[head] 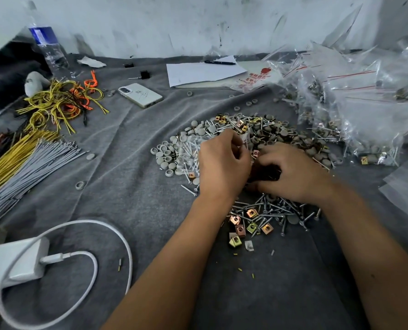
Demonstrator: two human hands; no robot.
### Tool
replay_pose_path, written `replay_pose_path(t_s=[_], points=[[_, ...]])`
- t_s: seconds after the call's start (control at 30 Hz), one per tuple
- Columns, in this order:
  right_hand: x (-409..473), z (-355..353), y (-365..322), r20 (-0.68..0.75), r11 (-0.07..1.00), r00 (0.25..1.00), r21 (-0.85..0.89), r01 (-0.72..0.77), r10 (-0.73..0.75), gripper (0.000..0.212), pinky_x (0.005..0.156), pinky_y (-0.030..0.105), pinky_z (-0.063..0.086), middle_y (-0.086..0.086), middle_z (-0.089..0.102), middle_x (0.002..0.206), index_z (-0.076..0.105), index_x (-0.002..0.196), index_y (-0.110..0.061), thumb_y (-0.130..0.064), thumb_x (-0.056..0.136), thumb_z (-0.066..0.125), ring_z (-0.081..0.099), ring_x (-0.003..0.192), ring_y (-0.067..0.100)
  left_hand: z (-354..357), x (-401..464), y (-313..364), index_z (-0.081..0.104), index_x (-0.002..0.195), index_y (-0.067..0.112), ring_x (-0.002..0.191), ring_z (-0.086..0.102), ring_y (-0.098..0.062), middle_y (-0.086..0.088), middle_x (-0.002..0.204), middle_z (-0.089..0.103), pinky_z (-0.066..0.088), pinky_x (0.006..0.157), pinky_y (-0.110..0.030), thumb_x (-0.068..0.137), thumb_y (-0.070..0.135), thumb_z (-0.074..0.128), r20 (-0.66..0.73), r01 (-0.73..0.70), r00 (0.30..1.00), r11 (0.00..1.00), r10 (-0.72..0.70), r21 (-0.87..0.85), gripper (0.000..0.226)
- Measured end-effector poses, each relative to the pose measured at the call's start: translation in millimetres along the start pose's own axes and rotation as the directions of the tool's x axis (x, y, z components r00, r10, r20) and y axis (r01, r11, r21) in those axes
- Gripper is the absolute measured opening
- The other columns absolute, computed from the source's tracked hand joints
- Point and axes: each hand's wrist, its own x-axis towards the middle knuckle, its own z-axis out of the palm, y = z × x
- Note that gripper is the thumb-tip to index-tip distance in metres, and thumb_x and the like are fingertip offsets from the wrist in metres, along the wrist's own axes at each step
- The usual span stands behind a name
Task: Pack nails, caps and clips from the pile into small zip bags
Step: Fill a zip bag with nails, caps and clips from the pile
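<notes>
Forearms reach in from the near edge over a grey cloth [131, 163] spread on the worktop. Nearest lies a white charger [15, 263] with its looped cable, to the left. Just beyond the wrists, nails [269, 210] and square brass clips [251, 213] lie scattered. The left hand [223, 163] pinches the mouth of a small clear zip bag [191, 148] with curled fingers; the right hand [293, 172], fingers bent, rests beside it on the pile, and I cannot tell what it holds. Grey caps [167, 153] spread left and behind the hands. Farther off are wire ties [31, 153], a phone [139, 94], filled bags [364, 110], paper [203, 71] and a water bottle [48, 48].
</notes>
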Motion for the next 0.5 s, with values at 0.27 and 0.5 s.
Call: replay_pose_path(t_s=[0.27,0.5], points=[[2.3,-1.4,-2.7,0.155,0.999,0.988,0.037,-0.02,0.014,0.008,0.085,0.027,0.044,-0.012,0.059,0.105,0.075,0.089,-0.017,-0.016,0.083,0.08,0.055,0.094,0.003,3.3,-1.4,8.0,0.066,0.092,0.007,0.081,0.063,-0.026,-0.01,0.087,0.068,0.051,0.078,-0.045,0.095,0.006,0.056,0.257,-0.218,0.954,0.948,0.156,0.233,0.01],[0.8,-2.8,-0.9,0.092,0.993,0.995,0.11,-0.04,0.03,0.003,0.083,0.039,0.05,-0.002,0.065,0.1,0.07,0.096,-0.016,-0.016,0.095,0.067,0.061,0.092,0.01,4.2,-1.2,2.2,0.069,0.087,0.008,0.071,0.065,-0.022,-0.006,0.077,0.069,0.054,0.07,-0.041,0.092,0.006,0.064,0.16,-0.104,0.983,0.989,0.086,0.105,0.006]])
